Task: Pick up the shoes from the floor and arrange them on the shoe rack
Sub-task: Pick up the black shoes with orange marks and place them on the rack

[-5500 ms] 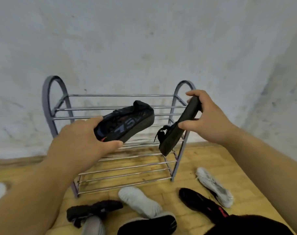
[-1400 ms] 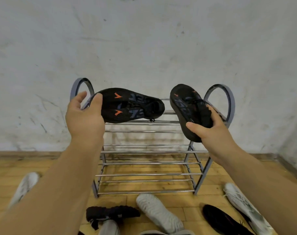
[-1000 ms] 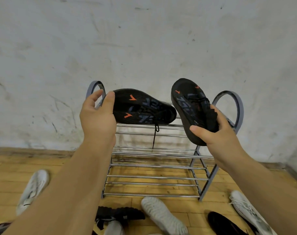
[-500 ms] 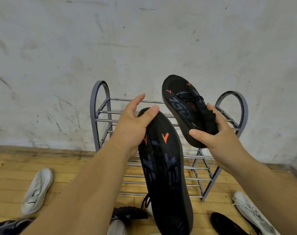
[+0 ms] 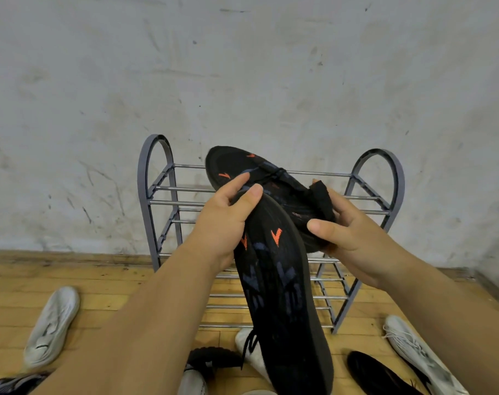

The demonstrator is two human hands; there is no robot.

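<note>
Both hands drawn together, left hand (image 5: 219,223) and right hand (image 5: 354,246) gripping overlapping black shoes (image 5: 279,280)

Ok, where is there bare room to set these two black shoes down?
All visible shelves of the shoe rack are bare. The floor between rack and white shoe is free. In front of the rack it is crowded with shoes.

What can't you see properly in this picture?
- Middle of the shoe rack: head view, hidden behind both hands and the two black shoes.
- Heel of the shoe in the left hand: cut off by the bottom edge.
- Shoe in the right hand: its heel end is covered by fingers.
- White shoe below the rack: mostly behind the front black shoe.
</note>
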